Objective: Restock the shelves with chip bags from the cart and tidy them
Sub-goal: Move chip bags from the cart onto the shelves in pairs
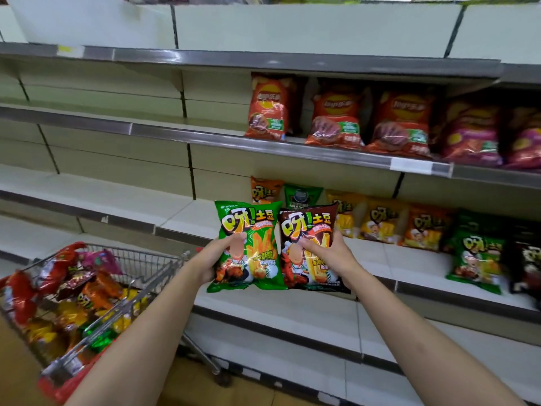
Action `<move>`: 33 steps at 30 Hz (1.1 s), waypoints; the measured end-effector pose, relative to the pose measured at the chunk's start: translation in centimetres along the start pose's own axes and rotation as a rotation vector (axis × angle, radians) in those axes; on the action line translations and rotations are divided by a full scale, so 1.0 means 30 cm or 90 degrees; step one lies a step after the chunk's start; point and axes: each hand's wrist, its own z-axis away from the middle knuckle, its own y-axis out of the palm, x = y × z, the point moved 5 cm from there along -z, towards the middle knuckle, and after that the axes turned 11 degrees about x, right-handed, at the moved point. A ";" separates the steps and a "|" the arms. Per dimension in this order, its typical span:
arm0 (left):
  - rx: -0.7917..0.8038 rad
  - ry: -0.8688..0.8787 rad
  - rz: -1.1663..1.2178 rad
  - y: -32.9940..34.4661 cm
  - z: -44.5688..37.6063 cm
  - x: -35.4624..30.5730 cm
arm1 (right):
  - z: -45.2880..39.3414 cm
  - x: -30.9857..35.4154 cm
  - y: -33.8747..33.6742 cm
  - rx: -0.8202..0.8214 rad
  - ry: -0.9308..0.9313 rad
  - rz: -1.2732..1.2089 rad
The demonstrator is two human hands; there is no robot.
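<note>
Right now the shelves (263,142) fill most of the view, largely bare on the left side, with red chip bags (333,118) standing on an upper level and yellow, orange and green bags (380,224) on the level below. At lower left the wire cart (140,276) is heaped with mixed bags. Both arms reach forward: the left hand (210,259) grips a green chip bag (248,247) upright, thumb across its front, and the right hand (328,253) grips a dark brown chip bag (310,247) just beside it, edges touching, in front of the lower shelf
</note>
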 end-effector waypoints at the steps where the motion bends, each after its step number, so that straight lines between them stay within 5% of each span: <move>1: 0.015 -0.001 0.008 0.040 -0.001 0.013 | 0.033 -0.020 -0.031 -0.005 0.007 -0.002; 19: 0.228 -0.011 -0.018 0.843 -0.154 0.099 | 0.578 -0.322 -0.659 -0.228 0.112 -0.041; 33: 0.315 -0.027 -0.076 1.241 -0.415 0.119 | 0.657 -0.495 -0.987 -0.346 0.119 -0.076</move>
